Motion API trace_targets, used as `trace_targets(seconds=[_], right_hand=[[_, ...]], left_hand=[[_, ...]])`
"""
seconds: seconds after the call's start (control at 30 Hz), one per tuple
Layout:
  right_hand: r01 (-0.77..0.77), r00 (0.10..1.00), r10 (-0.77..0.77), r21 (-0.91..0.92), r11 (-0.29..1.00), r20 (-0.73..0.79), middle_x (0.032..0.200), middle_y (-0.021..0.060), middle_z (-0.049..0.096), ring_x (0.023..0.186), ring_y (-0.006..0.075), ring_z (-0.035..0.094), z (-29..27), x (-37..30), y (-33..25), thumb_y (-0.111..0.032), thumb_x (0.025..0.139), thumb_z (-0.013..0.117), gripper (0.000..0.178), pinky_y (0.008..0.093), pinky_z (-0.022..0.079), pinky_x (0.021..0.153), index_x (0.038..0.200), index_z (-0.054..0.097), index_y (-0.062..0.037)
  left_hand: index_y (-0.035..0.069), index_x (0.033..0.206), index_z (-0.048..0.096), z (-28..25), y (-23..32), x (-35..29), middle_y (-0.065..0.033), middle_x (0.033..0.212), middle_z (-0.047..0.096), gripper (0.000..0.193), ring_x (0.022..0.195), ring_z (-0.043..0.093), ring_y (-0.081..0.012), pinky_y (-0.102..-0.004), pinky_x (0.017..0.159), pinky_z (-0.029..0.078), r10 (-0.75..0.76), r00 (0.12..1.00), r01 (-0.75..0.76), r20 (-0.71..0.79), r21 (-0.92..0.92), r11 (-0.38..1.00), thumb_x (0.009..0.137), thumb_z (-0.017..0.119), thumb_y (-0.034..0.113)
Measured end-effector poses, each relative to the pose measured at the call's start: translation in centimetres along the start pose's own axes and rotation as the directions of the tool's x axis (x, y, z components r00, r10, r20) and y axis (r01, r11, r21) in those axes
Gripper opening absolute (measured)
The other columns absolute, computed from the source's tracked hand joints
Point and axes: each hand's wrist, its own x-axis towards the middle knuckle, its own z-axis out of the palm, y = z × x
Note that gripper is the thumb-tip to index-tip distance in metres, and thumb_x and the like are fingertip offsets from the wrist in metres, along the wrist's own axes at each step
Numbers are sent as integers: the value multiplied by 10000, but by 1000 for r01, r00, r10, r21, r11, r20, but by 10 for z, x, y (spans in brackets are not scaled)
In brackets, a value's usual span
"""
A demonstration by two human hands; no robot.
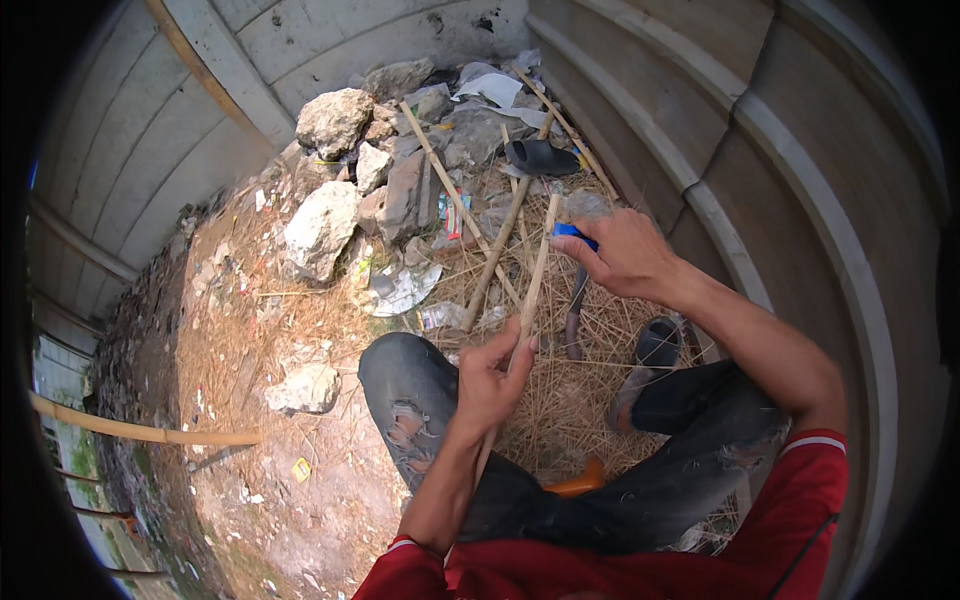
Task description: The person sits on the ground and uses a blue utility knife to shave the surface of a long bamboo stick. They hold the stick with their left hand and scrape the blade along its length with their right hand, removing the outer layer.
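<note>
A pale bamboo stick [540, 262] slants up and away from my lap. My left hand [492, 378] is closed round its lower part, in front of my bent knee. Near the stick's far end, my right hand [628, 256] is closed on a small blue tool [574, 236], which rests against the stick. The fingers cover most of that tool, and no blade shows, so its exact kind is unclear. On the straw below the right hand lies a dark-bladed tool with a brown handle [573, 338].
Bamboo poles [440, 165] lie crossed ahead, beside pale rocks [322, 230] and litter. A black sandal [541, 157] lies near the corrugated wall [800, 200] on the right. An orange object [580, 478] sits between my legs. Another pole [150, 432] juts in from the left.
</note>
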Motion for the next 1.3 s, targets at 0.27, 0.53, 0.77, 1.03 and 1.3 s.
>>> trace_targets(seconds=[0.27,0.53,0.77,1.03,1.3], right_hand=[[-355,849,408,209,911,-335,611,183,464,605,296,402,-43,-26,76,-572,1030,445,702,449,374,616,742,558,59],[-30,1000,30,197,980,3,663,223,600,648,407,593,-23,-35,-16,-515,1029,504,589,497,453,634,872,646,34],[13,996,-11,31,999,-83,665,237,628,685,455,655,5,-19,-4,-481,1047,475,566,545,500,661,870,677,17],[-138,939,200,226,964,-281,630,217,583,626,423,594,-26,-26,56,-500,1047,490,584,494,448,610,831,630,24],[187,974,-192,52,981,120,665,205,640,675,440,660,6,-40,-38,-499,1008,548,504,538,513,636,851,641,-30]], left_hand=[[-80,1294,641,14,-10,-17,-12,885,714,352,773,594,-16,-193,677,495,-38,997,60,70,-338,939,960,686,21],[-91,1347,598,11,-9,-11,8,989,667,385,847,570,-12,-165,705,463,-56,997,70,43,-496,866,980,663,4],[-96,1328,610,9,-15,-10,41,888,630,383,770,537,-3,-169,647,433,-109,992,125,65,-378,917,977,680,38],[-75,1359,577,12,-7,-15,86,578,417,356,465,338,-3,-202,461,261,-85,977,183,196,-564,805,1049,534,93],[-57,1423,524,8,-9,-9,93,600,383,404,495,322,1,-209,468,231,-63,982,161,176,-626,763,1072,514,144]])
